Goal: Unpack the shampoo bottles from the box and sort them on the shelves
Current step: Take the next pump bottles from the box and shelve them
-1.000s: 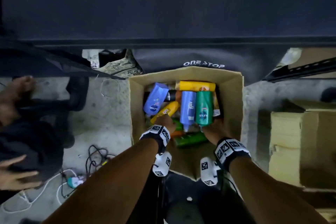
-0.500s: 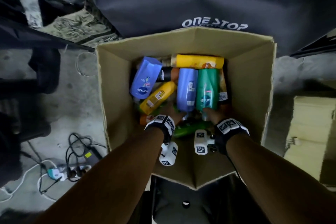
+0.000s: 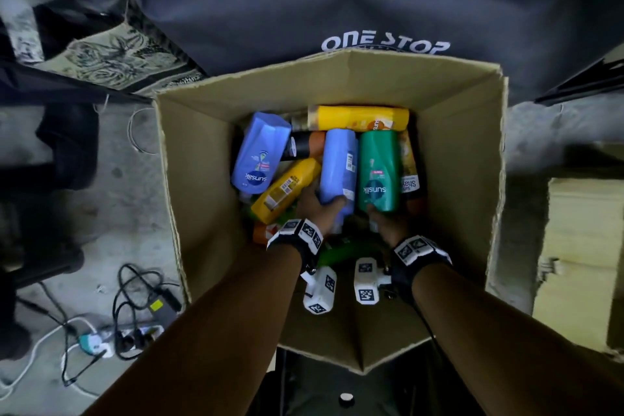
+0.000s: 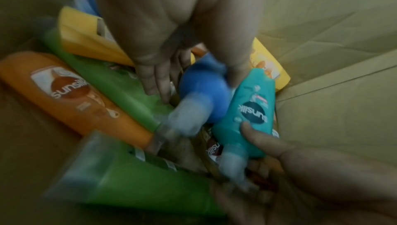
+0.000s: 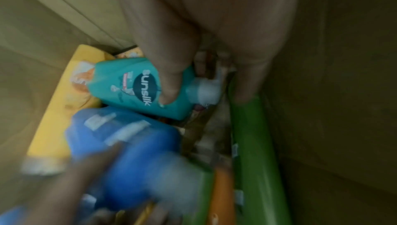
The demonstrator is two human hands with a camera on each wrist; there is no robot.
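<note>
An open cardboard box [image 3: 199, 159] on the floor holds several shampoo bottles lying in a heap. My left hand [image 3: 319, 206] grips the lower end of a light blue bottle [image 3: 338, 165], also seen as the blue bottle [image 4: 201, 92] in the left wrist view. My right hand [image 3: 385, 223] grips the neck end of a teal Sunsilk bottle [image 3: 378, 170]; its thumb lies across the label of the teal bottle [image 5: 133, 86]. Around them lie a second blue bottle [image 3: 260, 152], yellow bottles [image 3: 287, 189], an orange bottle [image 4: 71, 92] and green bottles [image 4: 133, 181].
A dark cloth printed "ONE STOP" [image 3: 385, 44] hangs beyond the box. Cables and a power strip [image 3: 135, 334] lie on the concrete floor at the left. More cardboard boxes [image 3: 584, 246] stand at the right. A patterned mat [image 3: 114, 57] lies at the upper left.
The view has dropped closer over the box. Both hands have gone deeper in and closed round the blue and teal bottles.
</note>
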